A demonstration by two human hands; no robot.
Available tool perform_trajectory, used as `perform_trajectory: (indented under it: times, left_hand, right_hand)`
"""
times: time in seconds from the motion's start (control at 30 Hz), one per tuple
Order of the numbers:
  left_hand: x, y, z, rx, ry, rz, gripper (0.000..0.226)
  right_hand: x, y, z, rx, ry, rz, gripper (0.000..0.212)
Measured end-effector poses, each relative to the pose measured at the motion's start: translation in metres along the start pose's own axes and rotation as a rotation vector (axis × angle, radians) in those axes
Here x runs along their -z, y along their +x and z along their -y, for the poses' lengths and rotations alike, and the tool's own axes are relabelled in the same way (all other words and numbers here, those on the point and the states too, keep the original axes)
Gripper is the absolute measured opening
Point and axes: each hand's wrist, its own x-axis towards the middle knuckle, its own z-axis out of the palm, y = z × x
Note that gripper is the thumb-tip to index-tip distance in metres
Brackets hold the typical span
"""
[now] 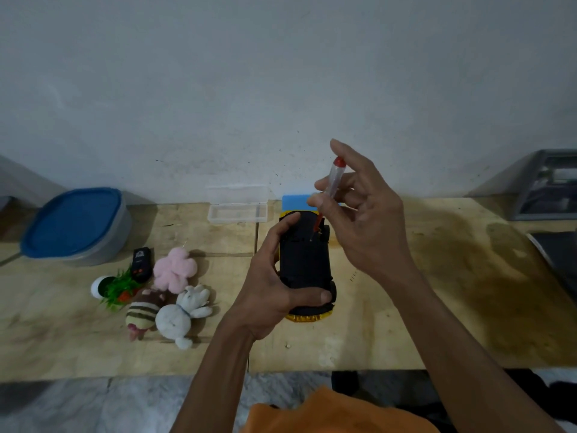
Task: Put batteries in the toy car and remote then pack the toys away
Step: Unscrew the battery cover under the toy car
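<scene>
Toy car [304,264] is lying belly-up over the wooden table [437,292], with the remote [141,264] waiting well off to its left. Left hand [268,295] is gripping the chassis; right hand [359,214] is pinching a screwdriver [331,189] whose tip is meeting the underside. Probably the battery cover screw is being worked; next comes steady twisting while keeping the tip seated.

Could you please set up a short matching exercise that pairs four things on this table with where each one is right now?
Things:
1. toy car
2. screwdriver
3. remote
4. blue-lidded tub

Places:
A. far left of the table
B. pinched in the right hand
C. beside the pink plush
D. upside down in the left hand

Pairs: 1-D, 2-B, 3-C, 4-A
</scene>
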Motion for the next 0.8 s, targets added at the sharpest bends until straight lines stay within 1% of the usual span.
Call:
perform_trajectory:
  times: [0.1, 0.17, 0.2, 0.23, 0.3, 0.37, 0.43, 0.57, 0.67, 0.8]
  left_hand:
    - [0.002, -0.001, 0.000, 0.008, -0.016, -0.003, 0.110]
    - [0.003, -0.002, 0.000, 0.009, -0.025, -0.005, 0.110]
    - [0.003, -0.003, 0.000, 0.011, -0.029, -0.005, 0.111]
    - [0.004, -0.003, 0.000, 0.013, -0.032, -0.004, 0.111]
    - [0.003, -0.002, 0.001, 0.017, -0.041, -0.006, 0.112]
    - [0.003, -0.001, 0.003, 0.018, -0.059, -0.004, 0.113]
    - [0.002, -0.001, 0.003, 0.019, -0.075, -0.002, 0.113]
    - [0.001, 0.002, 0.002, 0.020, -0.067, 0.000, 0.115]
    - [0.001, 0.003, 0.001, 0.020, -0.067, 0.011, 0.116]
    - [-0.001, 0.001, 0.002, 0.025, -0.057, 0.012, 0.115]
  right_hand:
    - [0.000, 0.001, 0.005, -0.010, 0.124, -0.073, 0.053]
    - [0.005, 0.005, 0.008, -0.036, 0.110, -0.117, 0.041]
    - [0.008, 0.006, 0.007, -0.071, 0.071, -0.090, 0.034]
    - [0.010, 0.007, 0.006, -0.120, 0.025, -0.027, 0.029]
    - [0.011, 0.004, -0.001, -0.220, -0.077, 0.154, 0.023]
    - [0.010, -0.003, -0.008, -0.302, -0.141, 0.310, 0.020]
    - [0.007, -0.007, -0.013, -0.331, -0.204, 0.394, 0.022]
    - [0.005, -0.009, -0.014, -0.343, -0.319, 0.485, 0.029]
    - [0.003, -0.008, -0.012, -0.360, -0.298, 0.488, 0.030]
    - [0.003, -0.003, -0.013, -0.420, -0.258, 0.514, 0.025]
